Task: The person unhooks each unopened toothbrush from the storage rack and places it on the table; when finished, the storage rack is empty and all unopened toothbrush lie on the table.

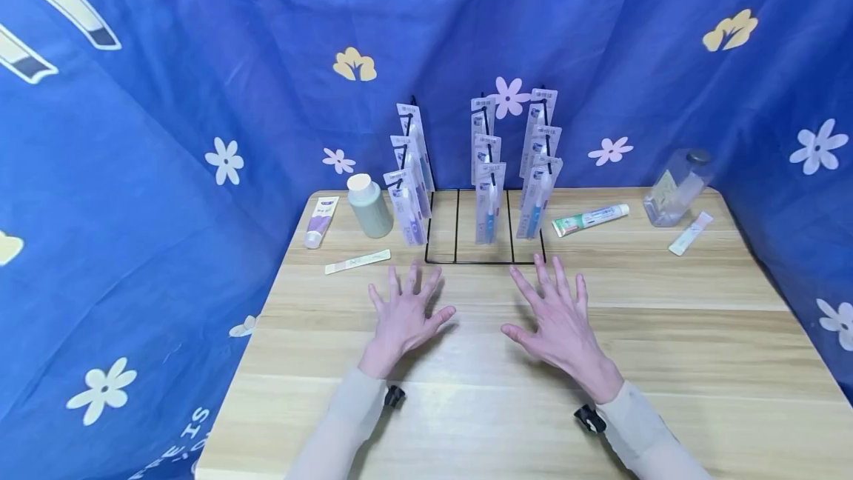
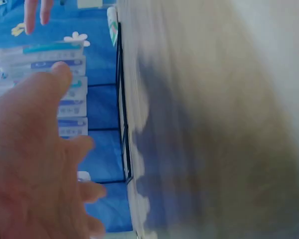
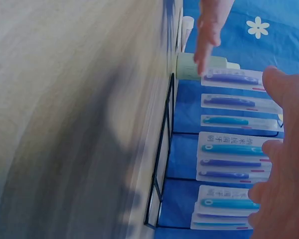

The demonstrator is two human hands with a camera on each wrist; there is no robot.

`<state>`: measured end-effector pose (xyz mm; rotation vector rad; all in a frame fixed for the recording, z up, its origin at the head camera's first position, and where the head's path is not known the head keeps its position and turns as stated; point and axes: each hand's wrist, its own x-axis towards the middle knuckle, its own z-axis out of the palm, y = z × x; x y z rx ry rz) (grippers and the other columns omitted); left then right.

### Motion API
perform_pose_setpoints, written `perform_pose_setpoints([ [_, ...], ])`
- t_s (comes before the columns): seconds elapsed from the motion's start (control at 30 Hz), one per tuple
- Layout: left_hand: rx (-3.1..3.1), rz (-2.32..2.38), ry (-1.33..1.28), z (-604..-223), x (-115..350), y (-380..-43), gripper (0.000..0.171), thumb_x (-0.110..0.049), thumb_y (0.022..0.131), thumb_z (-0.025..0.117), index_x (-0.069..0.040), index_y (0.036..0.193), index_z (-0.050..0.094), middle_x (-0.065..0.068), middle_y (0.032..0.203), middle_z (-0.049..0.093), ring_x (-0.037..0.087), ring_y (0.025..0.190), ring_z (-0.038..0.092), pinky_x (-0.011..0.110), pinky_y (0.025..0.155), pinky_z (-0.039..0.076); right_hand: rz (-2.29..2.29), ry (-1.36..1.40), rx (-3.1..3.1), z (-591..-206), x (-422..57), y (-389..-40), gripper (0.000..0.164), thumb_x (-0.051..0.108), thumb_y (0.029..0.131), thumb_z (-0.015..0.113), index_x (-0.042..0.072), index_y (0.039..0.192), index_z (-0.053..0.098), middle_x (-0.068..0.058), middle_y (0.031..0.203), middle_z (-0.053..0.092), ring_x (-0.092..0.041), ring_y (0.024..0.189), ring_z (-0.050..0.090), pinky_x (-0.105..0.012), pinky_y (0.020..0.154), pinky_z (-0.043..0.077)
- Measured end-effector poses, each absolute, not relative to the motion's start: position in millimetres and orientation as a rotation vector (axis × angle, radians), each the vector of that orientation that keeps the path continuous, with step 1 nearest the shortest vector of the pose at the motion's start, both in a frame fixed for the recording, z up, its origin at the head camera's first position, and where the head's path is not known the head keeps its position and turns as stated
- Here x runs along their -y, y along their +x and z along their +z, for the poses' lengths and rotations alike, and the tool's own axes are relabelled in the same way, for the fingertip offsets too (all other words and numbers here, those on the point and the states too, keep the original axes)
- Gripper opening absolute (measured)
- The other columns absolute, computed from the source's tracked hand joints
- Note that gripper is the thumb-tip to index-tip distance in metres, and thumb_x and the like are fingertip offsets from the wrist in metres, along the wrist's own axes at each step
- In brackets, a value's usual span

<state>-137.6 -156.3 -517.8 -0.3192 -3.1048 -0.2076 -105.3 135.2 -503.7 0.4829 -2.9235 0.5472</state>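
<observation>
My left hand (image 1: 403,321) is spread over the table in front of the rack, holding nothing. To its right my right hand (image 1: 560,328) is likewise spread with fingers apart and nothing in it. Just beyond both hands stands a black wire rack (image 1: 486,263). Packaged toothbrushes hang from it in three rows: a left row (image 1: 409,206), a middle row (image 1: 489,202) and a right row (image 1: 538,198). The left wrist view shows the left thumb (image 2: 62,74) overlapping the packs. In the right wrist view the fingers (image 3: 276,184) overlap the hanging packs (image 3: 229,149).
Left of the rack are a purple-and-white tube (image 1: 321,222), a grey-green bottle (image 1: 369,206) with a white cap, and a flat narrow packet (image 1: 358,261). On the right lie a green-and-white toothpaste tube (image 1: 589,220), a clear dark-lidded container (image 1: 674,191) and a small packet (image 1: 691,233). A blue curtain (image 1: 280,95) stands behind.
</observation>
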Motion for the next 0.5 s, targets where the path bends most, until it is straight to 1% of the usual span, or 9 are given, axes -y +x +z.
perform_pose_setpoints([
  [0.17, 3.213, -0.218, -0.229, -516, 160, -153, 0.078, -0.079, 0.092, 0.043, -0.038, 0.158, 0.034, 0.013, 0.169, 0.025, 0.059, 0.151, 0.013, 0.088, 0.106, 0.009, 0.536, 0.503, 2.927, -500, -132, -110, 0.097, 0.073, 0.085, 0.061, 0.041, 0.162, 0.012, -0.01, 0.172, 0.0, -0.04, 0.159, -0.004, -0.077, 0.118, -0.002],
  [0.27, 3.264, -0.274, -0.182, -515, 163, -162, 0.08, -0.079, 0.092, 0.042, -0.038, 0.159, 0.031, 0.014, 0.17, 0.02, 0.059, 0.152, 0.008, 0.089, 0.106, 0.006, 0.553, 0.523, 2.909, -498, -126, -114, 0.099, 0.073, 0.085, 0.063, 0.041, 0.163, 0.011, -0.012, 0.172, 0.005, -0.039, 0.159, 0.0, -0.076, 0.119, 0.001],
  [0.37, 3.303, -0.314, -0.138, -516, 164, -171, 0.082, -0.08, 0.092, 0.04, -0.037, 0.16, 0.029, 0.014, 0.171, 0.016, 0.058, 0.152, 0.007, 0.089, 0.106, 0.006, 0.586, 0.558, 2.881, -494, -118, -117, 0.103, 0.073, 0.083, 0.065, 0.037, 0.164, 0.01, -0.015, 0.171, 0.013, -0.039, 0.159, 0.01, -0.074, 0.121, 0.006],
  [0.5, 3.352, -0.338, -0.102, -516, 165, -179, 0.082, -0.08, 0.092, 0.039, -0.035, 0.16, 0.029, 0.015, 0.171, 0.014, 0.058, 0.152, 0.006, 0.088, 0.106, 0.006, 0.67, 0.621, 2.848, -488, -107, -120, 0.108, 0.072, 0.082, 0.067, 0.026, 0.165, 0.014, -0.015, 0.168, 0.025, -0.039, 0.154, 0.028, -0.067, 0.122, 0.019],
])
